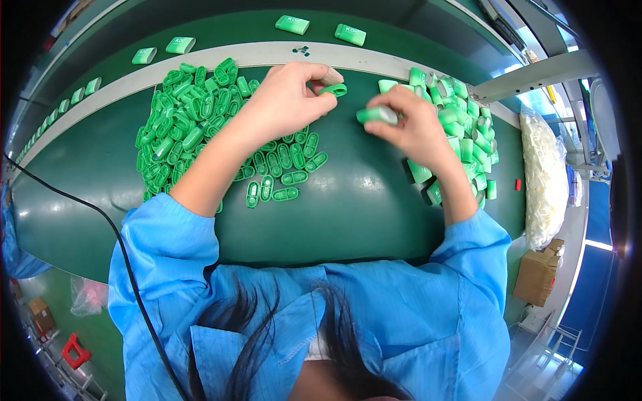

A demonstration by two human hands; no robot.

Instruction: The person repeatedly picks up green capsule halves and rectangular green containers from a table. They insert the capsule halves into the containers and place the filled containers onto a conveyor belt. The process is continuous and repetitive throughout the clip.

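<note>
My left hand pinches a small green oval cap between thumb and fingertips, above the far middle of the green table. Some way to its right, my right hand grips a short green-and-white sleeve, slightly blurred; the cap and sleeve are apart. A large heap of green oval caps spreads behind and beside my left forearm, with several loose caps at its near edge. Green sleeves lie piled around my right hand and wrist, partly hidden by them.
Beyond a pale rail, a green belt carries several spaced green-and-white pieces. A clear bag of whitish parts stands at the right edge, near a small red piece. A black cable crosses on the left.
</note>
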